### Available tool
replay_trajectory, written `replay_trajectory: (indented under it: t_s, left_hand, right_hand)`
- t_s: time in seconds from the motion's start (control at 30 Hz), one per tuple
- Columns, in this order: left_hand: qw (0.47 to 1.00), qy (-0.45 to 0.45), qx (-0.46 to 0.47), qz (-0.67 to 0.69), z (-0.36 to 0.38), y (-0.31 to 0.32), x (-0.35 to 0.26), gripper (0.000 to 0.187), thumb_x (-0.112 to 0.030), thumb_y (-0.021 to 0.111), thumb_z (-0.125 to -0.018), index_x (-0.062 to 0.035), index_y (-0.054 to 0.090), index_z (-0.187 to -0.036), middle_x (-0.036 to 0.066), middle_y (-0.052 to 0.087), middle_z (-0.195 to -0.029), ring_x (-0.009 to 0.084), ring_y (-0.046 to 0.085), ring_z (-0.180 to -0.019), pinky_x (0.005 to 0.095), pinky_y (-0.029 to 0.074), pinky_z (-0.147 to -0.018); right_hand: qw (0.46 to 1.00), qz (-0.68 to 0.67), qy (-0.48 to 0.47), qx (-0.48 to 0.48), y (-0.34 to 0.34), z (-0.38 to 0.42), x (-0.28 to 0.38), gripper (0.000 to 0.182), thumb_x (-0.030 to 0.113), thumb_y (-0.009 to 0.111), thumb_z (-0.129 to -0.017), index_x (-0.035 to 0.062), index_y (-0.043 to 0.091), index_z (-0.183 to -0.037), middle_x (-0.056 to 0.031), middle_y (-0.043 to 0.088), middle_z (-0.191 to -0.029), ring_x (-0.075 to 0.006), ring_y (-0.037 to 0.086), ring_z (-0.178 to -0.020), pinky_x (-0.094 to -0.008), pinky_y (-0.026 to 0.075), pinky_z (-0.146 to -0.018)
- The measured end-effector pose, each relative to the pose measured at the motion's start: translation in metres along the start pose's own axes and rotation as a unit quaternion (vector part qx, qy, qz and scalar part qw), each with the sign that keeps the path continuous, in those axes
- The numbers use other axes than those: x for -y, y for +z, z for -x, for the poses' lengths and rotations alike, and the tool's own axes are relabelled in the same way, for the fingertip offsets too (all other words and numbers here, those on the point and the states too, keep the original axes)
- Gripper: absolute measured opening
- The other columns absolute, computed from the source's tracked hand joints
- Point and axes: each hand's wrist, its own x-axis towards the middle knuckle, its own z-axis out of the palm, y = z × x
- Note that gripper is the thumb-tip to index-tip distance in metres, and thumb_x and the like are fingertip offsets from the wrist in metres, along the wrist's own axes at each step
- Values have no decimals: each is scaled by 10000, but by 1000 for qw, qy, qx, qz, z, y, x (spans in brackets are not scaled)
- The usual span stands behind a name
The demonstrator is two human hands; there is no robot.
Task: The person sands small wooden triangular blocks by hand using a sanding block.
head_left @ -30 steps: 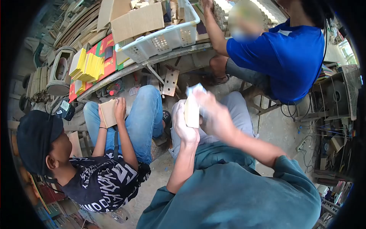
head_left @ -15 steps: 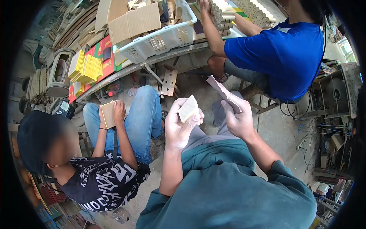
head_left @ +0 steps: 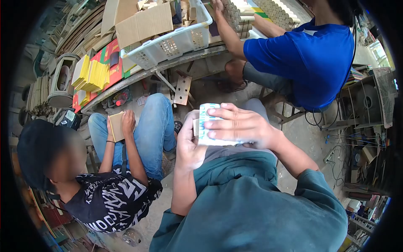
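My left hand (head_left: 189, 145) is closed around a small pale wooden block (head_left: 196, 127), mostly covered from view. Over the block lies a sheet of sandpaper (head_left: 210, 136), its white back with blue print facing up. My right hand (head_left: 243, 128) presses the sheet against the block, fingers laid across it and pointing left. Both hands meet above my lap, and the block's far side is hidden.
At left a person in a cap holds a tan board (head_left: 116, 126). Another in a blue shirt (head_left: 302, 59) sits upper right. A white plastic basket (head_left: 168, 48) and yellow-edged boards (head_left: 90, 74) stand on the workbench (head_left: 142, 75). A fan (head_left: 367, 98) is at right.
My right hand has moved left and turned over, bringing the sheet onto the block with its printed back showing. The view has shifted slightly.
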Motion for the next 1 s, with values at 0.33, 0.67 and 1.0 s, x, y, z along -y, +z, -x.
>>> replay_trajectory:
  t_s: [0.33,0.67,1.0]
  left_hand:
    - [1000,-3,-12,-11,-2,-8,19,441,-225,735,-832,31,513,-1114,80,518,-1098,142,541,-986,257,436,-861]
    - [983,-16,-25,182,-6,-8,37,510,-205,763,-800,22,500,-1173,101,556,-1134,229,582,-1076,355,455,-953]
    - [954,-27,-85,286,-10,6,31,416,-53,638,-889,-19,443,-1254,129,544,-1205,299,546,-1160,407,469,-991]
  right_hand:
    - [1000,-4,-1,-18,10,10,-9,507,-3,603,-718,19,614,-1224,-125,596,-1281,-350,474,-1286,-503,313,-1086]
    - [980,22,104,-170,24,31,-16,661,-262,426,-643,-24,577,-1240,-206,568,-1290,-382,464,-1285,-483,314,-1094]
    - [973,73,40,-214,44,21,3,612,-248,387,-671,-83,546,-1239,-265,547,-1285,-397,470,-1274,-478,322,-1087]
